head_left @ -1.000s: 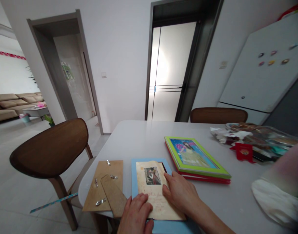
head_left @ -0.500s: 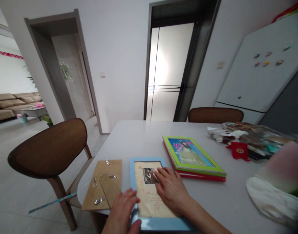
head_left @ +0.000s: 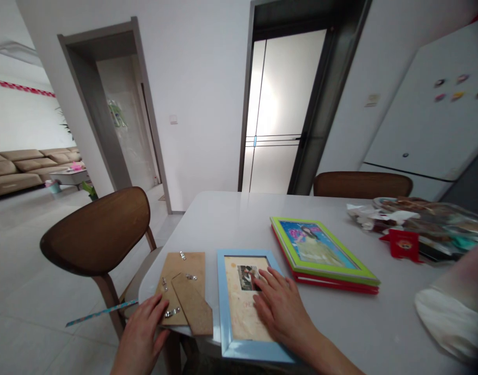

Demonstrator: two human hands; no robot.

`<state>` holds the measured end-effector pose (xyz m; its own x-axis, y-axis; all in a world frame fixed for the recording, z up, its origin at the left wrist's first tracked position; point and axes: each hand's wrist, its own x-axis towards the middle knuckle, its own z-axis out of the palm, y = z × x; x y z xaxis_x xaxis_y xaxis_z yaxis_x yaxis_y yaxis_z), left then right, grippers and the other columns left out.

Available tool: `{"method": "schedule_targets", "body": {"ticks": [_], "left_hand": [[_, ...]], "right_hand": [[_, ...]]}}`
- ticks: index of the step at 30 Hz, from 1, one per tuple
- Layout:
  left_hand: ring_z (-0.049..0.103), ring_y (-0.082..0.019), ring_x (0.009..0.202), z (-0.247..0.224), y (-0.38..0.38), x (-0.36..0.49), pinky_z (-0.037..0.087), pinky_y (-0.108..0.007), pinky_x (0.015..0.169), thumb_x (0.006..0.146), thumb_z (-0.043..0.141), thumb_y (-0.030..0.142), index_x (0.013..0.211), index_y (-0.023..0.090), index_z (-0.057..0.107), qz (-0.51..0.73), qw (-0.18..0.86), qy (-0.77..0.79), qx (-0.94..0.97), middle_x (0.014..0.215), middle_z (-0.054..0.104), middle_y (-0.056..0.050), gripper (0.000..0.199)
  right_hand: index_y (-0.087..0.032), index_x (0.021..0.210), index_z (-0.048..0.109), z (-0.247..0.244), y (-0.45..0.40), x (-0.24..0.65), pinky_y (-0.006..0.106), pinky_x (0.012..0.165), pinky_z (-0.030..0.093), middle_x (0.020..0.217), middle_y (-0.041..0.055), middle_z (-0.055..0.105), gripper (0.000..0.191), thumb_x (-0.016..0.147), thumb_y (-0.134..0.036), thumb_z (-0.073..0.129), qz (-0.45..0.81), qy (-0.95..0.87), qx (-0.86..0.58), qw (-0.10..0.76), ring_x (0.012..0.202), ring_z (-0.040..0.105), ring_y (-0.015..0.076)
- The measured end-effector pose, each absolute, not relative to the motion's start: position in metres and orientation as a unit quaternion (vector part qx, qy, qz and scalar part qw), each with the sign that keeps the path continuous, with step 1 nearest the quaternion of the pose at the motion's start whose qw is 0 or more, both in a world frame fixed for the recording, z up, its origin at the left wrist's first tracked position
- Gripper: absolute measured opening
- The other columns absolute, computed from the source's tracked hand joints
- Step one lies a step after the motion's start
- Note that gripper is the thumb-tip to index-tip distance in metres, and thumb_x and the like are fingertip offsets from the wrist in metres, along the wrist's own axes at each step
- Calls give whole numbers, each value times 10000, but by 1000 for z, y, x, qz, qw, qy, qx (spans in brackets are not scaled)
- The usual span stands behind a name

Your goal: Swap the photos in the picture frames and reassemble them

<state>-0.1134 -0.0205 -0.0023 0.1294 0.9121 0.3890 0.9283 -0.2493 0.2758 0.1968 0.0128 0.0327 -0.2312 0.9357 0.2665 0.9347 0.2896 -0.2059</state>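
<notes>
A light blue picture frame lies on the white table, with an aged paper sheet bearing a small photo inside it. My right hand rests flat on the sheet, fingers spread, covering part of the photo. At the left, a brown backing board with metal clips and a stand flap lies near the table edge. My left hand is at that board's lower left corner, fingers bent and apart, holding nothing that shows.
A green frame with a picture lies on a red one to the right. Further right are a red packet, plastic bags and a white cloth. Wooden chairs stand at the left and far side.
My left hand has moved left from the blue frame's edge to the backing board. My right hand stays on the sheet. The view has shifted slightly.
</notes>
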Motion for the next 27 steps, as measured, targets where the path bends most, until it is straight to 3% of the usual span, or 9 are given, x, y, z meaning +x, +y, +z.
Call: {"method": "schedule_targets", "body": {"ticks": [4, 7, 11, 17, 22, 27], "left_hand": [[550, -247, 955, -4, -19, -117, 449, -388, 819, 635, 608, 210, 996, 230, 585, -261, 29, -596, -759, 1040, 607, -82, 362], [575, -248, 911, -8, -16, -128, 483, -379, 778, 610, 651, 253, 975, 223, 595, -284, 50, -568, -771, 1004, 622, -86, 371], [614, -237, 860, 2, -13, -135, 527, -338, 714, 653, 620, 384, 938, 223, 610, -319, 71, -531, -782, 985, 639, -83, 328], [596, -204, 908, 48, -23, -83, 513, -293, 765, 683, 601, 398, 964, 234, 578, -376, 48, -467, -798, 1028, 618, -66, 327], [570, -198, 940, 45, -22, -12, 504, -300, 782, 706, 594, 333, 978, 198, 557, -383, -52, -394, -834, 1042, 603, -100, 306], [527, -243, 993, 32, -16, 22, 468, -382, 833, 682, 613, 263, 925, 157, 583, -302, -116, -429, -843, 1063, 590, -129, 267]], "right_hand": [[-238, 1075, 513, 44, 1, 141, 418, 937, 186, 1126, 54, 527, 340, 769, -356, 426, 84, -830, -503, 228, 1081, 379, 233], [-212, 1042, 510, 47, -1, 98, 445, 876, 238, 1002, 75, 554, 442, 659, -429, 548, 118, -844, -472, 227, 953, 431, 253], [-204, 973, 537, 50, 1, 77, 387, 793, 320, 948, 73, 524, 401, 587, -294, 597, 152, -828, -481, 243, 880, 438, 232], [-224, 942, 578, 75, -14, 134, 331, 831, 333, 962, 57, 504, 347, 595, -231, 566, 185, -796, -486, 311, 923, 437, 204], [-208, 957, 602, 66, -22, 207, 358, 868, 339, 1034, 84, 523, 341, 626, -251, 531, 180, -771, -549, 267, 967, 462, 223], [-193, 957, 617, 44, -17, 235, 398, 875, 338, 1039, 99, 543, 351, 623, -256, 529, 142, -770, -577, 234, 977, 472, 243]]}}
